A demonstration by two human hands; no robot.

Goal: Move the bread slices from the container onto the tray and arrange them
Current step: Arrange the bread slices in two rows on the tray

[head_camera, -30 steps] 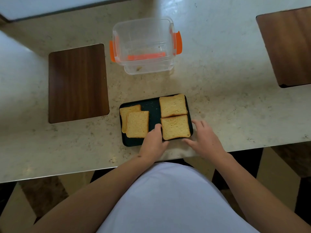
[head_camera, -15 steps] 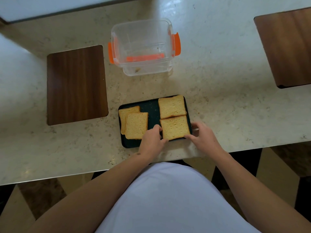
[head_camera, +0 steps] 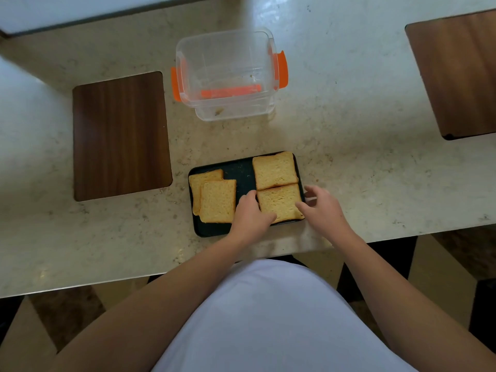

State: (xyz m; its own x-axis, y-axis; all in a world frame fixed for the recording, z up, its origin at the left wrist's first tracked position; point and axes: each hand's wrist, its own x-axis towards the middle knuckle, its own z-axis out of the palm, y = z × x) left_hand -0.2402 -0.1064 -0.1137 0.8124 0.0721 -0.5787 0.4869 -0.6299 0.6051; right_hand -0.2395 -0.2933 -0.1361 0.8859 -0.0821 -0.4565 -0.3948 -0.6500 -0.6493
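Left hand (head_camera: pixel 251 214) and right hand (head_camera: pixel 323 208): fingers pinching opposite edges of near-right slice (head_camera: pixel 279 201), flat on tray (head_camera: pixel 212 229). Far-right slice (head_camera: pixel 274 170): touching it. Left pair (head_camera: pixel 213 198): overlapping, judged unarranged. Container (head_camera: pixel 228 73): beyond, only crumbs visible; transfer judged complete, arranging remains.

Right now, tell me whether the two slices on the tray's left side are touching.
Touching. The head view shows the near slice lying partly on top of the far slice, overlapping it with no gap.
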